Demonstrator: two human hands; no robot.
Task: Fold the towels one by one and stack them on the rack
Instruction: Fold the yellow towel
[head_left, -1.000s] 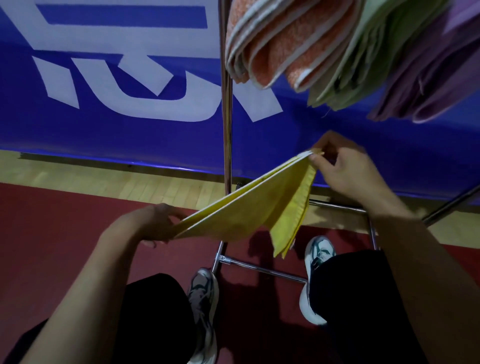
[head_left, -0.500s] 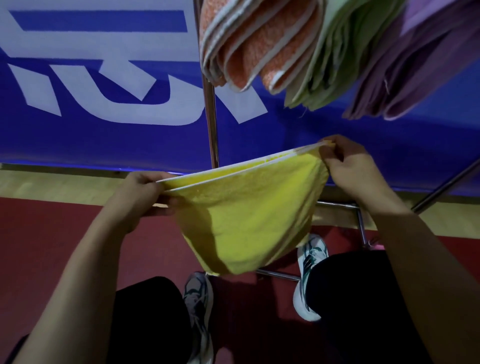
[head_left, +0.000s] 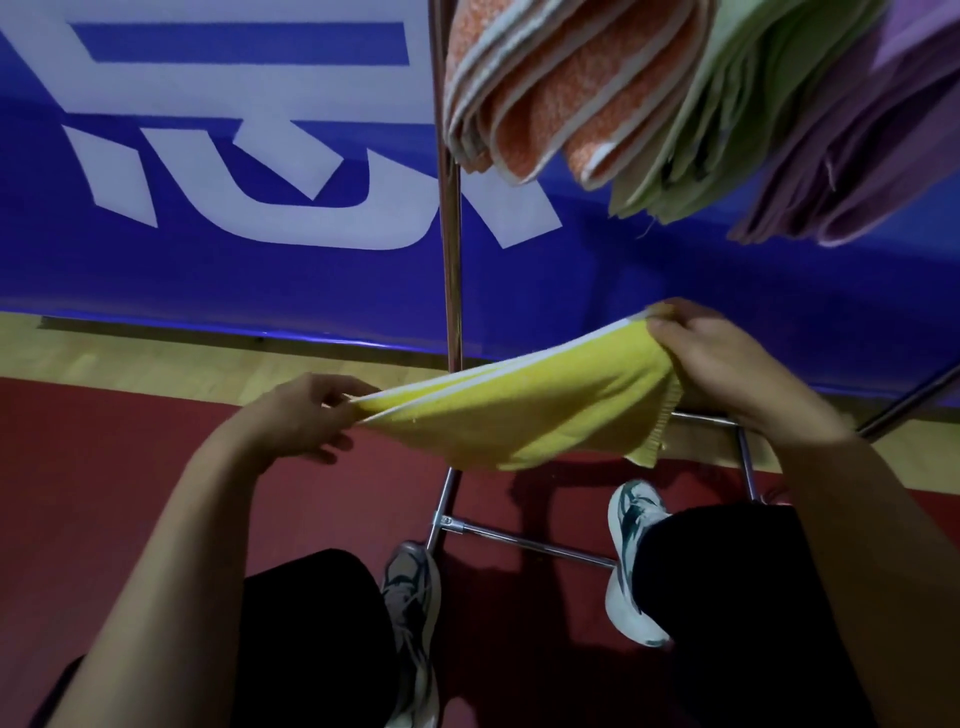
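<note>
Pinching the soft, light towel (head_left: 519, 410) at both ends, left hand (head_left: 301, 415) and right hand (head_left: 727, 364); it sags, probably doubled.

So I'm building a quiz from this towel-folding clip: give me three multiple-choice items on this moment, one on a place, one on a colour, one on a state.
1. Where are the folded towels stacked?
A. on the floor
B. on the rack, upper right
C. on the person's lap

2. What colour is the towel being held?
A. yellow
B. purple
C. orange

3. How is that towel held?
A. left hand only
B. draped over a knee
C. stretched between both hands

Answers:
1 B: the orange towels, green towels and purple towels lie stacked there.
2 A: the yellow towel.
3 C: the left hand and right hand each grip an end.
</note>
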